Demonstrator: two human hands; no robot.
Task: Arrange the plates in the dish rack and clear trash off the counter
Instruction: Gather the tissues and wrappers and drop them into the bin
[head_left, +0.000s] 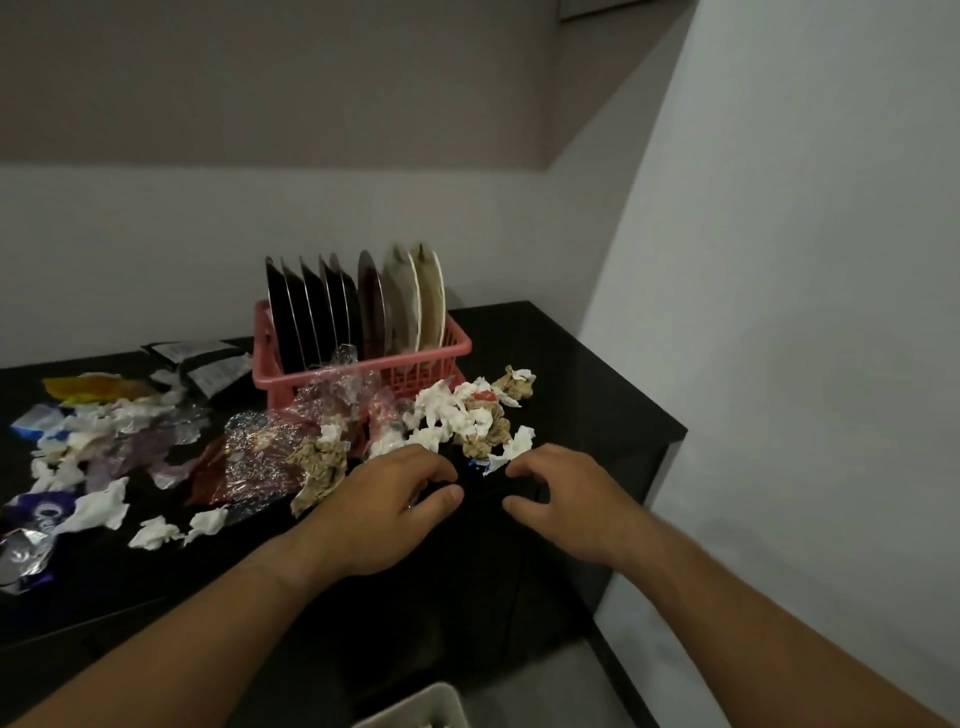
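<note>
Desk (597, 384): glossy black slab; its right edge runs beside the wall, with bare room at the right corner.
Rack (447, 345): pink slotted plastic, at the desk's back.
Plates (332, 306): thin discs on edge in the rack, dark on the left, pale on the right.
Trash: crumpled white tissues (447, 415), crinkled clear film (270, 452) and foil wrappers (41, 512), strewn from the rack's front leftward.
Left hand (395, 499): at the trash's near edge, fingers curled; any grasp is lost against the black.
Right hand (566, 499): beside a tissue scrap, fingers curled; grasp likewise unclear.
Bin (415, 712): white rim, below.

Left forearm (218, 613), right forearm (727, 587) bare; small metallic glint, perhaps ring, on left grip (395, 499).
</note>
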